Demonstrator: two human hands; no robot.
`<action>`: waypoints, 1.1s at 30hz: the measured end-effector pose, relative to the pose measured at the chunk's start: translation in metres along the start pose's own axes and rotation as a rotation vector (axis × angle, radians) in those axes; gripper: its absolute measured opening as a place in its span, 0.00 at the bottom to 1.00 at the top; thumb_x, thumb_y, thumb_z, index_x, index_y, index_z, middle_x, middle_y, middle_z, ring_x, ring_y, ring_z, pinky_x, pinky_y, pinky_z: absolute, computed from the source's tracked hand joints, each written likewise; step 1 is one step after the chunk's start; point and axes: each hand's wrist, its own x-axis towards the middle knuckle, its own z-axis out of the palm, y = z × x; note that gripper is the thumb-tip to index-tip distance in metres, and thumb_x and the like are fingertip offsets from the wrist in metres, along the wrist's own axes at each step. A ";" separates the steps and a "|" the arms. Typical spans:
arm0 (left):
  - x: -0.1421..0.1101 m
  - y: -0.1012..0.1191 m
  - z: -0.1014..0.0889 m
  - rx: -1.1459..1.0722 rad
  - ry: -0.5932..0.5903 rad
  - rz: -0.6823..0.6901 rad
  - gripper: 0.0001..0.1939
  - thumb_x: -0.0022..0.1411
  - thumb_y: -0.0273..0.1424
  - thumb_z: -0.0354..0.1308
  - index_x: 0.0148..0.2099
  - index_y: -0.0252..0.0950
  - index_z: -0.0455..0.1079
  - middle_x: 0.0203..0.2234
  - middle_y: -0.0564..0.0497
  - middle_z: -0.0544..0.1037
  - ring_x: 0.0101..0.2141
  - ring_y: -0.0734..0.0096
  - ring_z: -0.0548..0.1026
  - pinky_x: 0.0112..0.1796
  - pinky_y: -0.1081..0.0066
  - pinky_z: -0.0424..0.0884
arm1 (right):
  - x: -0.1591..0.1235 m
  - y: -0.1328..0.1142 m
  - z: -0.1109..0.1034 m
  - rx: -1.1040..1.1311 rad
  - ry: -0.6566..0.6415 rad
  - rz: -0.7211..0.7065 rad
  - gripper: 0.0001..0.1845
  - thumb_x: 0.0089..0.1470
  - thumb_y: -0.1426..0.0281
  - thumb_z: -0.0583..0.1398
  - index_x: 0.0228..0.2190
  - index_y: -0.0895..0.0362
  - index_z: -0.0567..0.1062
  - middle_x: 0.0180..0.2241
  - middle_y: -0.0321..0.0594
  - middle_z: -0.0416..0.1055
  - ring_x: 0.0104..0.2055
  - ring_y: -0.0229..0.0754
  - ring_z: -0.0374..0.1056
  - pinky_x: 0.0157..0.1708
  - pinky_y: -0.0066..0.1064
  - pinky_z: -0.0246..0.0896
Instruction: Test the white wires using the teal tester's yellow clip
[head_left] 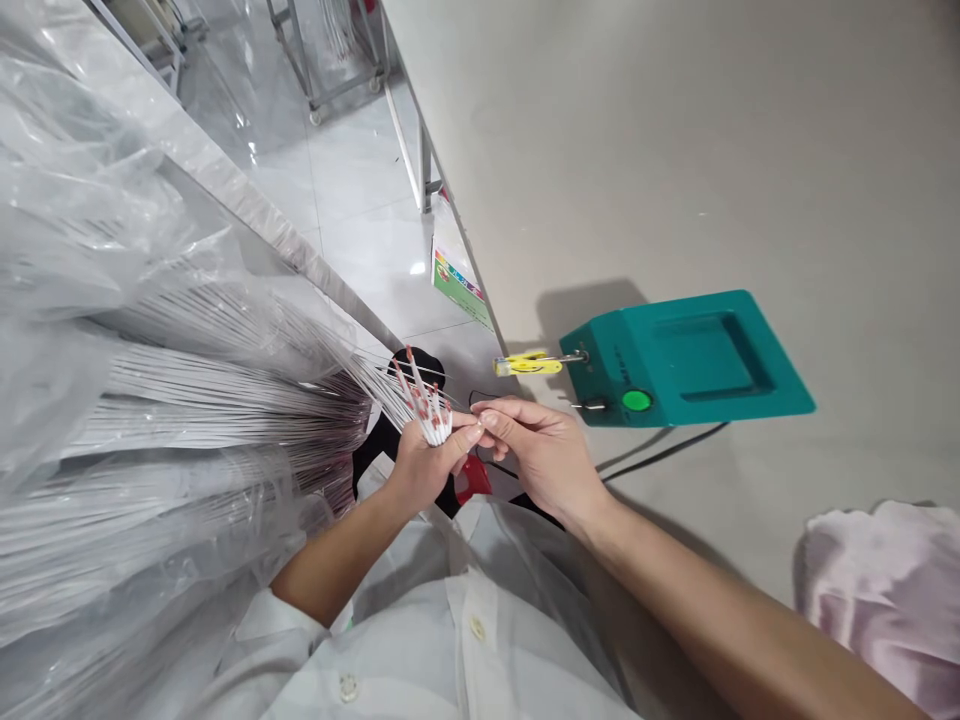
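The left hand is closed around a bundle of thin white wires, its reddish tips fanned upward, while the right hand is drawn narrow, thumb and forefinger meeting the left fingertips; whether a strand is pinched there, I cannot tell. Gripping the wires just below their tips seems to keep them gathered while leaving the ends exposed and the left thumb and forefinger free to meet the right. The bundle is in front of the shirt, near the edge of the surface, where a teal box rests with its metal posts facing the wires, presumably for easy reach (the yellow clip on one post even juts out toward that edge). To the person's left, clear plastic sheeting wraps longer wire bundles, likely to stop them spreading. Counted: two hands, one teal box with one green button and two posts, one yellow clip, one black cord behind the right forearm and one pale pink cloth; the held wires overlap too much for an exact number.
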 end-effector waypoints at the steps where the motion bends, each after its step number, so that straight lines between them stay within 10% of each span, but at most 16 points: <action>1: 0.000 -0.002 0.001 -0.011 0.012 0.007 0.14 0.55 0.40 0.59 0.31 0.32 0.73 0.11 0.58 0.62 0.15 0.82 0.58 0.19 0.75 0.52 | 0.000 -0.001 0.000 0.015 -0.006 0.017 0.13 0.35 0.62 0.70 0.24 0.57 0.79 0.17 0.34 0.69 0.18 0.30 0.57 0.19 0.24 0.53; 10: 0.002 -0.020 0.004 -0.209 0.082 -0.038 0.14 0.52 0.40 0.61 0.32 0.33 0.72 0.18 0.56 0.69 0.15 0.84 0.57 0.18 0.77 0.52 | -0.001 0.000 -0.001 -0.068 -0.122 -0.088 0.11 0.43 0.60 0.66 0.26 0.55 0.78 0.20 0.33 0.68 0.18 0.30 0.56 0.18 0.26 0.54; 17: -0.005 0.004 0.000 0.061 0.088 -0.025 0.14 0.55 0.39 0.59 0.29 0.31 0.73 0.13 0.57 0.65 0.15 0.82 0.57 0.18 0.75 0.52 | -0.005 -0.001 -0.011 -0.983 -0.011 -0.904 0.09 0.55 0.72 0.56 0.32 0.56 0.77 0.31 0.42 0.73 0.33 0.39 0.69 0.31 0.30 0.65; 23: -0.009 0.006 0.007 0.140 0.172 -0.026 0.12 0.55 0.37 0.57 0.28 0.32 0.71 0.12 0.58 0.62 0.15 0.81 0.58 0.20 0.75 0.55 | -0.003 -0.013 -0.020 -1.536 -0.082 -1.335 0.10 0.54 0.76 0.54 0.29 0.59 0.75 0.29 0.42 0.73 0.29 0.38 0.67 0.29 0.29 0.59; 33: -0.007 0.005 0.006 0.178 0.252 0.005 0.13 0.57 0.38 0.56 0.28 0.33 0.71 0.17 0.54 0.70 0.16 0.81 0.60 0.19 0.75 0.56 | -0.007 -0.020 -0.025 -1.670 -0.263 -1.118 0.11 0.49 0.79 0.54 0.30 0.57 0.73 0.28 0.39 0.72 0.27 0.38 0.64 0.26 0.32 0.54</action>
